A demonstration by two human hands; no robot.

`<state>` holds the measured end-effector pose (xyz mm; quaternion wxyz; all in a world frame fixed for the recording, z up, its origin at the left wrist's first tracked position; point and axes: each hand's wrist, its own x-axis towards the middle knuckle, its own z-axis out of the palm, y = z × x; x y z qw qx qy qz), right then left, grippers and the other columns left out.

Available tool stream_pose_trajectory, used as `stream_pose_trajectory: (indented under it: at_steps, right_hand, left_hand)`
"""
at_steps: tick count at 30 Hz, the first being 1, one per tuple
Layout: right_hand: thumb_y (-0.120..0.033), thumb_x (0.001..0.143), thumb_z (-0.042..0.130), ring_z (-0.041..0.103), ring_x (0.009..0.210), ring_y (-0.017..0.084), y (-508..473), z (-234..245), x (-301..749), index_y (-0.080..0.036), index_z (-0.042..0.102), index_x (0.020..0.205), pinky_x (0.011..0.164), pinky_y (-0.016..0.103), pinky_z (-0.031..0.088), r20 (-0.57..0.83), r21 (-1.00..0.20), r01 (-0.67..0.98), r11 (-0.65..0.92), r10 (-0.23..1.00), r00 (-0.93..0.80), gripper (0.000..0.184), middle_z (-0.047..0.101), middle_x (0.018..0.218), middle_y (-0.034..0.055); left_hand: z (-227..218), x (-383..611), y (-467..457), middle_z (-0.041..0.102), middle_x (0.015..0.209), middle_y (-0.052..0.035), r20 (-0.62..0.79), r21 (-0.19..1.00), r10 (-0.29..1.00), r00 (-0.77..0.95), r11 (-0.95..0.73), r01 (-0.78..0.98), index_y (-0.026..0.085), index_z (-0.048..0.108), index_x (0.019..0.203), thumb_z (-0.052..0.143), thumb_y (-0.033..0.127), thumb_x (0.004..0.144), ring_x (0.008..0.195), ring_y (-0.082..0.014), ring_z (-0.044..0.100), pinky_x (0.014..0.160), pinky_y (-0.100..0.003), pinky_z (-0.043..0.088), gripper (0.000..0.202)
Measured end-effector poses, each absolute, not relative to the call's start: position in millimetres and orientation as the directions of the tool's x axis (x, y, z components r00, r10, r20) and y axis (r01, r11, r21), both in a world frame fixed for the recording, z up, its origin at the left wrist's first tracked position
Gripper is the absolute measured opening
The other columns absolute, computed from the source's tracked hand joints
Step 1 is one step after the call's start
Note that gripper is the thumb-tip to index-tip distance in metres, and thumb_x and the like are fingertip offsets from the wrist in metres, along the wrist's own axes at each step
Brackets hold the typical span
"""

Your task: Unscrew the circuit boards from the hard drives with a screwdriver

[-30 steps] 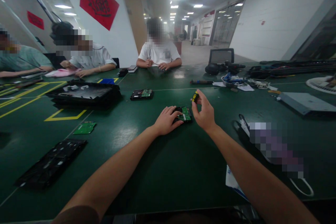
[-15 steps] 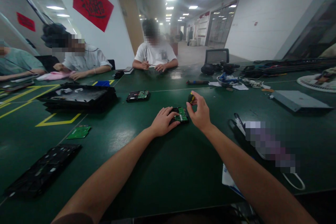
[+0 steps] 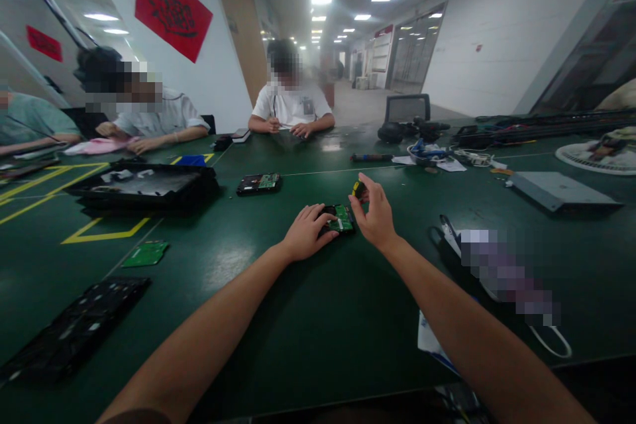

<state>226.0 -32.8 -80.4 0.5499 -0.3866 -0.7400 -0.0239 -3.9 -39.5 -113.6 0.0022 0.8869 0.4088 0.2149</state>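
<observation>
My left hand (image 3: 305, 233) lies flat, fingers spread, pinning the hard drive (image 3: 342, 219) on the green table (image 3: 318, 324); right hand (image 3: 378, 220) pinches the screwdriver (image 3: 357, 189) upright at its board edge; screw-work, I judge; tip needs square seating.

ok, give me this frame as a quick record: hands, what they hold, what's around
left hand: rests on drive, green board side up
right hand: pinches small yellow-black screwdriver by the drive's right side; tip hidden
second drive: further off, left, untouched
tray: black, far left
loose board: green, near left
table: dark green
co-workers: three, seated across and left
</observation>
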Motion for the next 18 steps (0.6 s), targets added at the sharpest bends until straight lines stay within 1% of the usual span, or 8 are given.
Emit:
stream_pose_trajectory:
  at_steps: [3,7,9,11,15,16,18]
  right_hand:
    - [-0.035,0.100,0.055,0.065,0.105,0.027,-33.2,-79.8,226.1,-0.027,0.039,0.153,0.090,0.049,0.061,0.835,-0.387,0.606,0.695,0.543,-0.090,0.055,0.061,0.126,0.0139]
    - [-0.032,0.104,0.045,0.066,0.110,0.028,-30.4,-79.7,226.7,-0.026,0.038,0.153,0.098,0.052,0.057,0.843,-0.387,0.612,0.690,0.534,-0.069,0.050,0.060,0.135,0.0150]
    - [-0.032,0.105,0.042,0.066,0.112,0.028,-29.3,-79.5,227.3,-0.026,0.040,0.152,0.099,0.053,0.056,0.842,-0.394,0.610,0.688,0.536,-0.061,0.047,0.060,0.136,0.0145]
    - [-0.034,0.105,0.044,0.066,0.109,0.028,-29.9,-78.8,227.5,-0.026,0.043,0.149,0.095,0.052,0.058,0.844,-0.398,0.611,0.685,0.534,-0.049,0.045,0.061,0.132,0.0142]
    - [-0.037,0.102,0.051,0.065,0.097,0.025,-35.3,-75.2,226.2,-0.027,0.047,0.145,0.083,0.046,0.062,0.847,-0.390,0.618,0.682,0.529,-0.049,0.044,0.061,0.121,0.0125]
    - [-0.036,0.102,0.053,0.064,0.096,0.025,-36.7,-74.3,225.7,-0.028,0.047,0.145,0.082,0.045,0.062,0.847,-0.384,0.620,0.684,0.528,-0.057,0.045,0.060,0.119,0.0122]
    - [-0.035,0.101,0.053,0.064,0.101,0.026,-38.3,-73.0,224.7,-0.028,0.047,0.146,0.086,0.047,0.061,0.849,-0.370,0.623,0.689,0.524,-0.075,0.046,0.061,0.120,0.0122]
  left_hand:
    - [-113.2,-4.2,-39.5,0.048,0.153,-0.0132,0.375,0.181,0.726,0.576,-0.667,0.723,0.025,0.061,0.131,0.053,0.056,0.099,0.148,-0.0327,0.038,0.122,-0.060,0.029,0.045]
    - [-112.6,-4.1,-40.0,0.048,0.153,-0.0134,0.378,0.191,0.727,0.573,-0.666,0.721,0.025,0.060,0.132,0.054,0.056,0.098,0.148,-0.0329,0.038,0.122,-0.060,0.028,0.046]
    - [-112.5,-4.1,-40.2,0.048,0.153,-0.0131,0.378,0.196,0.730,0.569,-0.664,0.722,0.025,0.060,0.132,0.054,0.056,0.098,0.148,-0.0328,0.038,0.122,-0.060,0.029,0.046]
    - [-112.5,-4.1,-40.3,0.048,0.153,-0.0131,0.378,0.193,0.730,0.570,-0.664,0.722,0.026,0.060,0.132,0.054,0.056,0.098,0.147,-0.0329,0.038,0.122,-0.060,0.029,0.045]
    - [-111.9,-4.3,-40.6,0.047,0.153,-0.0130,0.376,0.184,0.727,0.574,-0.666,0.723,0.025,0.060,0.131,0.053,0.056,0.099,0.148,-0.0328,0.038,0.122,-0.060,0.028,0.045]
    - [-111.7,-4.3,-40.8,0.047,0.153,-0.0131,0.374,0.183,0.727,0.575,-0.666,0.723,0.025,0.060,0.131,0.052,0.056,0.099,0.148,-0.0327,0.038,0.122,-0.060,0.028,0.045]
    - [-111.1,-4.2,-41.1,0.047,0.153,-0.0133,0.373,0.183,0.727,0.576,-0.666,0.723,0.025,0.060,0.132,0.052,0.056,0.099,0.148,-0.0327,0.038,0.122,-0.060,0.028,0.045]
